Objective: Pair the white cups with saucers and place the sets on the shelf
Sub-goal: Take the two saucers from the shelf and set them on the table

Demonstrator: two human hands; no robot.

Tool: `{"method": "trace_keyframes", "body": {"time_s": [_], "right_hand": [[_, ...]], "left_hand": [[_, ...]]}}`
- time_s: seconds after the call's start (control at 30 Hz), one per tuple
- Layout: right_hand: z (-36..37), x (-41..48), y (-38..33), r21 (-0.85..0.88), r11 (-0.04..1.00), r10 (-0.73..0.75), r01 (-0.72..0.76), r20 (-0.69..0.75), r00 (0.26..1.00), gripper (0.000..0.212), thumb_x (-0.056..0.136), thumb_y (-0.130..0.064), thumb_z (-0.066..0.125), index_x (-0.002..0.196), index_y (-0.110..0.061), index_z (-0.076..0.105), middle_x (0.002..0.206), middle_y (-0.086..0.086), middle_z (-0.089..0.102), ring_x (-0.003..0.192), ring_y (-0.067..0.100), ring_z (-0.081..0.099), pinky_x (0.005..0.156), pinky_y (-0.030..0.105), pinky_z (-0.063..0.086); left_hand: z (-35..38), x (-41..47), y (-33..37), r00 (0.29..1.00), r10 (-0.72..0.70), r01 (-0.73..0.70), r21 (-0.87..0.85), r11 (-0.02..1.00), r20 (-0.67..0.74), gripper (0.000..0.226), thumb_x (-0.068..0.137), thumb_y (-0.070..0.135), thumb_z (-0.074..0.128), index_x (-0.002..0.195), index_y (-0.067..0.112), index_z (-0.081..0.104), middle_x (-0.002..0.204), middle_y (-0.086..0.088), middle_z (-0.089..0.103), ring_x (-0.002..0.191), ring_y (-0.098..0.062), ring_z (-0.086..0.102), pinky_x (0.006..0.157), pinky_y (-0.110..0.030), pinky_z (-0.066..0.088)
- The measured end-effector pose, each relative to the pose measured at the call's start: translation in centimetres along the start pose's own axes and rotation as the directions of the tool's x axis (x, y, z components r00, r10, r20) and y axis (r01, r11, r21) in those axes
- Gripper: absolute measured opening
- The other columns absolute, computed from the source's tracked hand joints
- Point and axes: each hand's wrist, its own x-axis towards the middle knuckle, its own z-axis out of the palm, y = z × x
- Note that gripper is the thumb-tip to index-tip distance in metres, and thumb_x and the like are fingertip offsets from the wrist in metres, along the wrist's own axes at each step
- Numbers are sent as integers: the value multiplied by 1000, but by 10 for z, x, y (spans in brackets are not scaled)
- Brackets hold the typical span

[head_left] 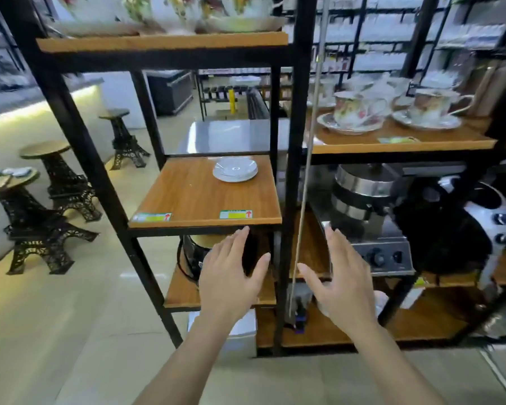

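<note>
A small stack of white saucers (pixel 235 170) lies at the back right of a wooden shelf board (pixel 193 197) in a black metal rack. No white cup stands on that board. My left hand (pixel 231 276) is held flat with fingers apart, just below the board's front edge, holding nothing. My right hand (pixel 341 276) is also spread and holds nothing, in front of the rack's lower right section. Behind my right hand, something white (pixel 381 301) shows on a lower shelf; I cannot tell what it is.
Floral cups on saucers (pixel 354 115) fill the right shelf, with more floral china (pixel 187 13) on top. Metal appliances (pixel 362 206) and a black-and-white kettle (pixel 485 220) sit lower right. A black pot (pixel 196 252) is under the board. Black tower-shaped stools (pixel 50 206) stand left.
</note>
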Motion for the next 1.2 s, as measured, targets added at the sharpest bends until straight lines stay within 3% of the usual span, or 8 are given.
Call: {"method": "trace_keyframes", "body": {"time_s": [0.37,0.47,0.6,0.7,0.9,1.0,1.1,1.2], "right_hand": [[118,167,-72,188,979,-100,74,135,986,89,75,-72,34,149,-33,4,158,-3,21,144,19,25,116,45,27],[141,204,-76,201,979,-7,-30,184,983,85,82,-66,44,149,-33,3,159,-4,17,144,20,23,115,46,27],[162,242,-75,292,949,65,-115,178,982,83,84,-57,52,148,-31,7,159,-5,19,144,18,24,114,42,27],[177,271,-74,328,900,222,-287,220,950,83,84,-57,53,148,-33,7,158,-4,21,143,20,28,112,46,30],[195,321,-80,397,742,428,-539,339,838,68,88,-50,51,144,-17,28,137,10,51,120,27,54,100,46,46],[200,340,-82,415,698,477,-583,337,812,63,89,-49,51,138,-12,37,119,9,58,95,21,63,89,39,55],[204,355,-79,484,550,523,-680,435,733,70,91,-43,53,146,-12,22,140,13,46,112,30,59,86,37,55],[202,367,-76,502,478,533,-721,487,692,65,92,-36,53,145,-12,23,140,14,46,110,32,60,79,36,58]], "left_hand": [[18,151,-98,989,-146,147,73,986,-13,75,80,68,27,142,28,39,141,1,51,127,-22,48,102,-39,39],[27,188,-124,965,-260,256,70,964,44,64,89,62,36,145,32,31,150,3,40,136,-22,38,110,-40,33],[44,220,-148,972,-233,233,125,964,-14,64,86,61,39,141,28,39,142,5,49,132,-20,42,105,-35,35],[57,249,-164,965,-253,246,88,965,71,61,90,57,41,143,27,36,147,6,44,136,-18,36,109,-34,30],[79,301,-191,924,-287,295,7,956,253,65,90,58,40,146,24,32,152,0,37,141,-21,31,112,-42,29],[87,322,-199,871,-359,417,-118,901,335,67,91,52,46,147,20,28,152,-4,37,137,-23,37,110,-42,36],[95,341,-203,790,-435,570,-255,781,432,65,93,43,50,147,14,29,149,-10,40,132,-28,44,109,-45,39],[103,360,-201,713,-476,680,-340,650,516,64,93,41,51,145,10,30,142,-13,48,123,-29,51,105,-45,43]]}}
